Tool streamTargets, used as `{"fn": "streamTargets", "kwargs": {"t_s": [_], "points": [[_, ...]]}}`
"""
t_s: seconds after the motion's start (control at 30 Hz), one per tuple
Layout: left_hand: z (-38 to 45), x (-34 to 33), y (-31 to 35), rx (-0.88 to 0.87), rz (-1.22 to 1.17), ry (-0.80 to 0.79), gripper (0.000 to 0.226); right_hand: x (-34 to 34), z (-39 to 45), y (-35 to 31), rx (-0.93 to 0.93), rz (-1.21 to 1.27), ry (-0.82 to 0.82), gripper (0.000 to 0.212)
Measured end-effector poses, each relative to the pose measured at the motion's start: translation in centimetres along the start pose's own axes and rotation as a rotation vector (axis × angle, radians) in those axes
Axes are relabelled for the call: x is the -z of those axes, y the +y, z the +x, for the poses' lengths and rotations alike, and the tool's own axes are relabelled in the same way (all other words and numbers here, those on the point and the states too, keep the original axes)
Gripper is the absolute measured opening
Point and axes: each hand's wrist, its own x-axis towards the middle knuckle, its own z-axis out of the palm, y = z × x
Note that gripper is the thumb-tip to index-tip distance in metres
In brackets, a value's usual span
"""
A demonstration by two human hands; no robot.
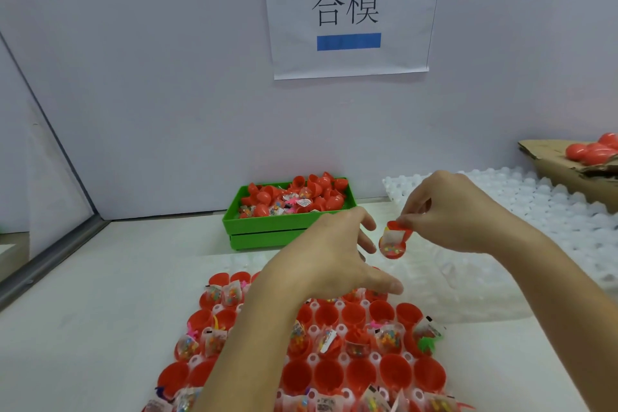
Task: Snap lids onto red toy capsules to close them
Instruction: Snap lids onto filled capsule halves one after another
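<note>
Head view, looking down at a white worktop (100, 294) against a pale wall. The right hand (458, 214) is raised above the worktop, its fingertips pinching a red toy capsule (393, 244) by the upper edge. The capsule hangs in the air below those fingers. It is a small red cup with a clear packet of coloured bits showing inside; a red piece at its top, under the fingertips, may be the lid, but I cannot tell whether it is seated. The left hand (334, 251) is just beside the capsule, fingers spread and relaxed, holding nothing and not touching it.

Below the hands lies a white moulded tray (314, 331) with rows of open red capsule halves (329, 375) standing in its cups, some with packets in them, some bare. Behind it a green bin (267, 227) holds a heap of loose red halves and packets. At far right, a few closed red capsules (592, 150) rest on a piece of cardboard (551, 164), above stacked white trays (551, 211).

The capsule looks like thin, hard, glossy plastic: very light, stiff enough to click shut, probably slippery. The packet seems soft and could catch in the seam. A sound hold would be round the lower cup's sides, with the lid pressed squarely from above.
</note>
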Motion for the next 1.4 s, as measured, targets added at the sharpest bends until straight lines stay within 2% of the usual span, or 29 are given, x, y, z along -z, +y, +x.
{"fn": "streamTargets", "kwargs": {"t_s": [0.17,0.27,0.37,0.43,0.53,0.67,0.97,1.2,1.4], "points": [[0.5,-0.3,0.0,-0.056,-0.072,0.212,0.041,0.2,0.0,-0.5,-0.001,0.069,0.014,0.018],[0.6,-0.2,-0.2,-0.079,-0.102,0.243,0.031,0.1,-0.1,-0.4,0.020,0.106,0.038,0.018],[0.6,0.0,-0.5,-0.074,-0.103,0.271,0.028,0.3,-0.2,-0.3,0.078,0.114,0.079,0.022],[0.5,0.1,-0.7,-0.066,-0.097,0.290,0.027,1.0,-0.5,-0.6,0.183,0.134,0.122,0.016],[0.5,0.1,-0.8,-0.068,-0.103,0.304,0.026,2.0,-1.5,-1.5,0.354,0.224,0.037,0.011],[0.5,0.2,-0.6,-0.094,-0.105,0.315,0.024,1.7,-2.1,-2.2,0.437,0.171,0.006,0.014],[0.4,0.3,-0.4,-0.086,-0.154,0.290,0.018,1.5,-2.2,-2.7,0.471,0.162,0.016,0.019],[0.2,0.3,-0.4,-0.084,-0.192,0.283,0.018,1.4,-1.8,-2.0,0.427,0.311,0.061,0.017],[0.3,0.4,-0.5,-0.078,-0.200,0.275,0.019,1.7,-1.8,-1.6,0.404,0.414,0.031,0.028]]}}
